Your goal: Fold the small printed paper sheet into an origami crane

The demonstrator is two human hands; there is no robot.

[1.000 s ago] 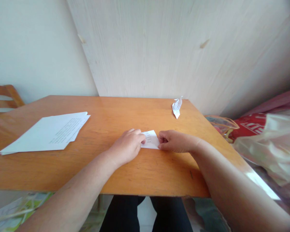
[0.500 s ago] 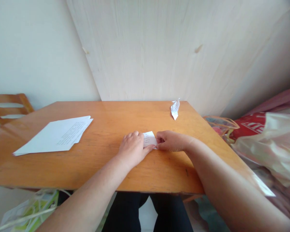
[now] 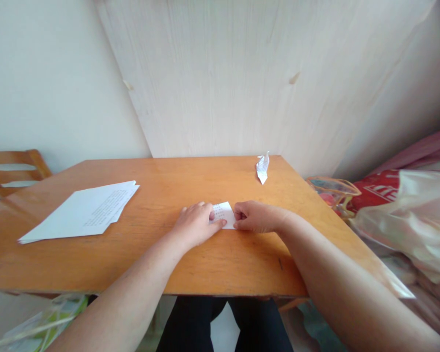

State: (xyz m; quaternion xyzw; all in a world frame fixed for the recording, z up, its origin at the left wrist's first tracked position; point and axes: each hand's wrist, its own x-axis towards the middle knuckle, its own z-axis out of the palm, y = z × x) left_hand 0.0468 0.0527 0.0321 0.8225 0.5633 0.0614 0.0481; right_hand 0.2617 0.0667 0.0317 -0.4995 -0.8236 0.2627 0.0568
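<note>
Folded white paper with rows of dark print [image 3: 226,213] lies on the orange-brown wooden table [image 3: 161,183], between the two hands and near the table's front edge. From my remote seat I see the left hand [image 3: 195,225] spread over its left end, thumb stretched along the near side; I can't tell whether anything is pinched underneath. At the opposite end the right hand [image 3: 255,217] is curled, its thumb at the near right corner, and I can't tell whether a layer is caught there.

My main worry is slippage: the tabletop looks smooth, so a sideways pull from the right, with too light a press from the left, could skew the layers. Hard pressure along a crooked edge would set a stray crease, and a sharp tug at that corner could tear it. Both hands also hide the ends from me, so misalignment might go unnoticed. The small white folded-paper figure [image 3: 263,168] near the far edge and the stack of white printed sheets [image 3: 73,212] sit well apart, so I judge a knock unlikely.
</note>
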